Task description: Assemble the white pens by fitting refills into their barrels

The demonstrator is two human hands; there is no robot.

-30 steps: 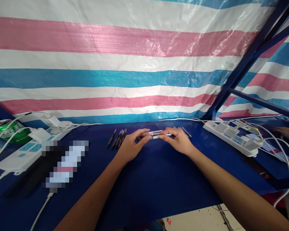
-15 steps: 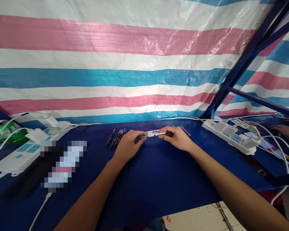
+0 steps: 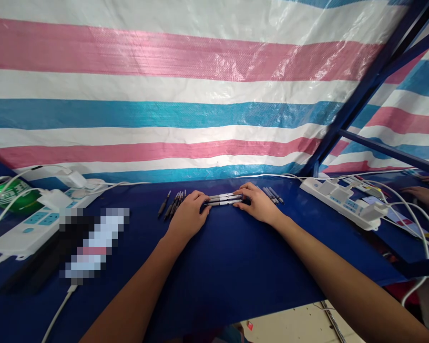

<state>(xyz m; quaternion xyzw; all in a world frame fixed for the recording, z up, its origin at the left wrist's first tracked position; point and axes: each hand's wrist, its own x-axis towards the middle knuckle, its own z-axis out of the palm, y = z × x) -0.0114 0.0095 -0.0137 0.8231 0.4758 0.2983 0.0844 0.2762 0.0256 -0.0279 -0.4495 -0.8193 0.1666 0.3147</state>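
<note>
Slim white pens (image 3: 224, 199) lie side by side on the blue cloth between my two hands. My left hand (image 3: 188, 216) grips their left ends with its fingertips. My right hand (image 3: 259, 205) covers their right ends, so those tips are hidden. Left of my left hand, several dark pen parts (image 3: 174, 205) lie fanned out on the cloth. Several more slim pens (image 3: 270, 194) lie just beyond my right hand.
A white power strip (image 3: 339, 202) with plugs and cables lies at the right, and another (image 3: 32, 228) at the left. There is a green can (image 3: 7, 195) at far left, a pixelated object (image 3: 93, 243), and a co-worker's hand (image 3: 422, 193) at far right.
My hands have lowered the white pens onto the cloth and flattened over them. The view has tilted slightly downward.
</note>
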